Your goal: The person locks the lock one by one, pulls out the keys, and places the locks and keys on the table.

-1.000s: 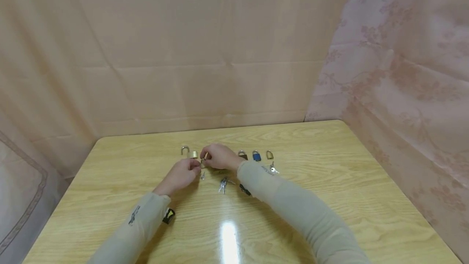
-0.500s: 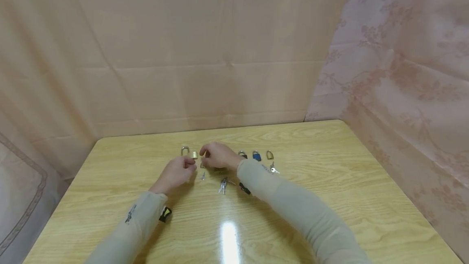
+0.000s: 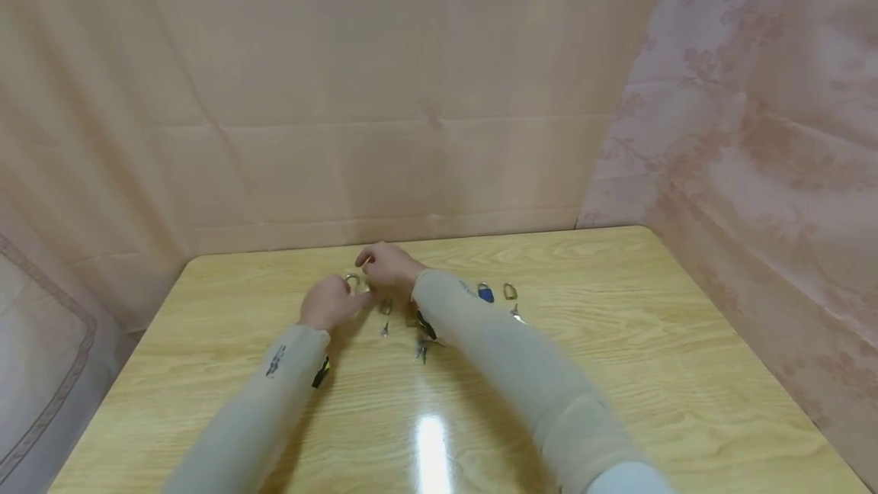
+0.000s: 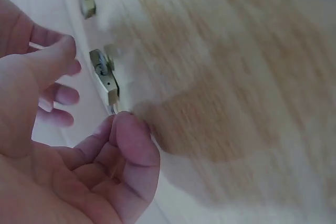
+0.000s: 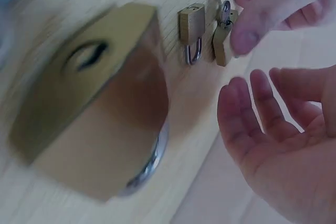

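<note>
A brass padlock with a key in it and its shackle open stands near the table's far left. My left hand reaches around it, with the curled fingertips right at the shackle end and the thumb extended away from the body. Facing it, my right hand hovers just beyond the padlock, its fingers loosely bent and holding nothing. A smaller brass padlock sits to the right, a single key in front of it.
A bunch of keys lies beside the right sleeve. Further right are a blue padlock, another brass padlock and keys. A brass padlock looms large in the right wrist view. Curtains hang behind the table.
Both hands have let go of the smaller padlock, which now lies on the table. They have moved to the open padlock, the right hand shifting left and away, its sleeve now covering the dark padlock.
</note>
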Demonstrator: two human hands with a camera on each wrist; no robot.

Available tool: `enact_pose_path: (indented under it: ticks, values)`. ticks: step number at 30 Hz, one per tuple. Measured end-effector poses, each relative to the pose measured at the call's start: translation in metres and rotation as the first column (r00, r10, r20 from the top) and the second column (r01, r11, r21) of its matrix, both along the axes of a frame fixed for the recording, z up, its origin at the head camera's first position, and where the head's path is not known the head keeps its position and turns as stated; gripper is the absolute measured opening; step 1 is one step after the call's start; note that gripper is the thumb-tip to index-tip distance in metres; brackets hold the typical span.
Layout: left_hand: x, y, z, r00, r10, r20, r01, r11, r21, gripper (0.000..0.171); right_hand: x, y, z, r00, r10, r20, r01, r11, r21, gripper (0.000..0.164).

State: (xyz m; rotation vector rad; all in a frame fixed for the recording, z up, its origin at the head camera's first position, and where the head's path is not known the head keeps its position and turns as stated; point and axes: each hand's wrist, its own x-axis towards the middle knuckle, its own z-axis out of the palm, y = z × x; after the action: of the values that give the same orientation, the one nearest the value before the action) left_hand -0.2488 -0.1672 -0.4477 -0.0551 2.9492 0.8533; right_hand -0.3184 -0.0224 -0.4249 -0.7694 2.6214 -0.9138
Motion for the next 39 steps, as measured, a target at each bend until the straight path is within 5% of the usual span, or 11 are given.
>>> enact_pose_path:
  ticks: [7,15,29,35,39]
  values:
    - [-0.006,0.010,0.002,0.999,0.052,0.016,-0.049,0.986,-0.158,0.061,-0.013,-0.012,-0.015,0.997,-0.034,0.076,0.037,0.998,-0.044,0.035]
    - [-0.007,0.004,0.000,0.999,0.041,0.007,-0.039,0.983,-0.182,0.053,-0.010,-0.015,-0.019,0.984,-0.063,0.165,0.079,0.993,-0.093,0.042]
    - [-0.007,0.007,0.001,0.999,0.039,-0.015,-0.041,0.990,-0.132,0.050,-0.008,-0.006,-0.018,0.963,-0.062,0.263,0.110,0.979,-0.172,0.036]
    - [-0.010,0.007,0.005,0.997,0.028,-0.067,-0.031,0.999,-0.035,0.048,-0.018,0.002,-0.016,0.922,-0.079,0.379,0.197,0.939,-0.283,0.033]
    - [-0.014,0.010,0.013,0.992,0.016,-0.126,-0.011,0.999,0.039,0.051,-0.028,0.015,-0.011,0.915,-0.067,0.398,0.205,0.927,-0.315,0.034]
